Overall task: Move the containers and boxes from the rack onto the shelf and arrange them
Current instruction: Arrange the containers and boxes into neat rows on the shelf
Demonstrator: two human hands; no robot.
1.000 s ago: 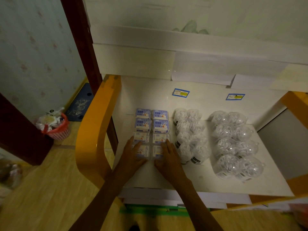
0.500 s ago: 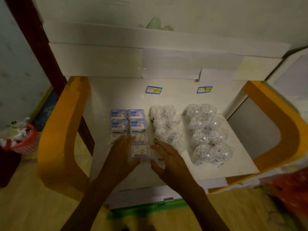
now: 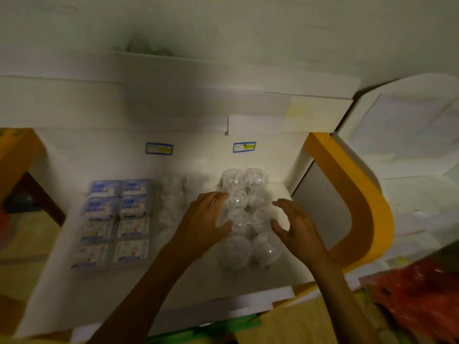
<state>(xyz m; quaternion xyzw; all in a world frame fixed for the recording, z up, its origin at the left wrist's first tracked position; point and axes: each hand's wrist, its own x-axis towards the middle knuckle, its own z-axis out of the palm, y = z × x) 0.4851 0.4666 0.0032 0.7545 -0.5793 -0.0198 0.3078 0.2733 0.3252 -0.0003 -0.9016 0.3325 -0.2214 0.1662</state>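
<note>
On the white shelf [image 3: 188, 279] several small blue-and-white boxes [image 3: 116, 219] lie in two columns at the left. A blurred group of clear round containers [image 3: 173, 199] stands in the middle. A second group of clear round containers [image 3: 248, 214] stands at the right in two columns. My left hand [image 3: 206, 224] rests against the left side of that right group, fingers straight. My right hand [image 3: 295, 224] is at its right side, fingers slightly bent, thumb near a container. Neither hand grips anything.
Orange shelf frame rises at the right [image 3: 357, 209] and at the far left [image 3: 15, 155]. Two blue price labels [image 3: 244, 147] are stuck on the back wall. A red bag [image 3: 422, 301] lies at lower right. White panels hang above the shelf.
Both hands left the front boxes at the left and moved right to either side of the right group of round containers. The view swung to the right.
</note>
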